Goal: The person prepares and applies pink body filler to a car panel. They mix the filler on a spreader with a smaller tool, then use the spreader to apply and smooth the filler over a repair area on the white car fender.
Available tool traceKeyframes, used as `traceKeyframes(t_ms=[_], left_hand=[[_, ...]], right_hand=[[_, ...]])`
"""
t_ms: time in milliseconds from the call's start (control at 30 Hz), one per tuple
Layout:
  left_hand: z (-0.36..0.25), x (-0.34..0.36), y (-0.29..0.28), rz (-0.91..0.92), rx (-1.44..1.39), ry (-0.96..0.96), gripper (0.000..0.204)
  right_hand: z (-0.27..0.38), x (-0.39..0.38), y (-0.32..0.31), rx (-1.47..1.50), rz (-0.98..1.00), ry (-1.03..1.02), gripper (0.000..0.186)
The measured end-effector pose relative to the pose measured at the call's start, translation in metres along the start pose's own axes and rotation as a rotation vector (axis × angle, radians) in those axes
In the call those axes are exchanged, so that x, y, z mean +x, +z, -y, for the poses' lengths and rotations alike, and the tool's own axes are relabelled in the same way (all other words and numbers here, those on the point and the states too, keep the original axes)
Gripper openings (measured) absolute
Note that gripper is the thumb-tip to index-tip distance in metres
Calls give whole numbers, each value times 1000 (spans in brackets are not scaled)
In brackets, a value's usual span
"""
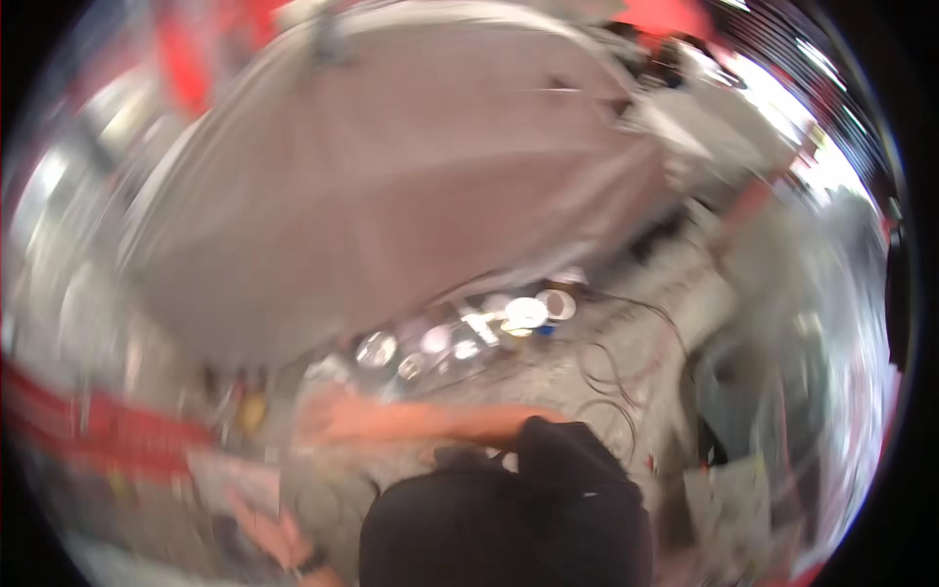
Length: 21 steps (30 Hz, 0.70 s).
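Observation:
The whole picture is smeared by motion. From a dark sleeve, my right forearm reaches across in front of me to the left, and my right hand (328, 416) is at its end, beside a whitish, crumpled-looking thing (335, 372). Its fingers are too blurred to read. Low on the left is my left hand (269, 533), with a dark band at the wrist. It lies against or just below a pale, flat sheet or panel (245, 479); whether it grips this I cannot make out.
A large panel under brownish-grey covering (411, 186) fills the far side. Along its near edge lie several shiny round pieces (526, 312). Thin cables (611, 382) loop over the dusty grey surface to the right. A red beam (108, 430) runs at the left; a grey-green container (758, 391) stands right.

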<state>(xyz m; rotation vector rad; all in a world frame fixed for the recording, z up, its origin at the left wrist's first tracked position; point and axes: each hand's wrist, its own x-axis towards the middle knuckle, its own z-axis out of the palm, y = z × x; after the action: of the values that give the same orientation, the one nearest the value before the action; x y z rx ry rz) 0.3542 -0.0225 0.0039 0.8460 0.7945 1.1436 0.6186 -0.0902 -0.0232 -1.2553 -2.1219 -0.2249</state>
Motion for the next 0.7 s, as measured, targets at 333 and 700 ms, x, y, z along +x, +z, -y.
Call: traceKeyframes(t_ms=[333, 700], left_hand=[[-21, -41, 41, -48, -693, -433, 52], [-9, -53, 39, -189, -476, -128, 29]], right_hand=[[22, -4, -7, 868, -296, 882, 43], [41, 67, -51, 727, 15, 169, 33]])
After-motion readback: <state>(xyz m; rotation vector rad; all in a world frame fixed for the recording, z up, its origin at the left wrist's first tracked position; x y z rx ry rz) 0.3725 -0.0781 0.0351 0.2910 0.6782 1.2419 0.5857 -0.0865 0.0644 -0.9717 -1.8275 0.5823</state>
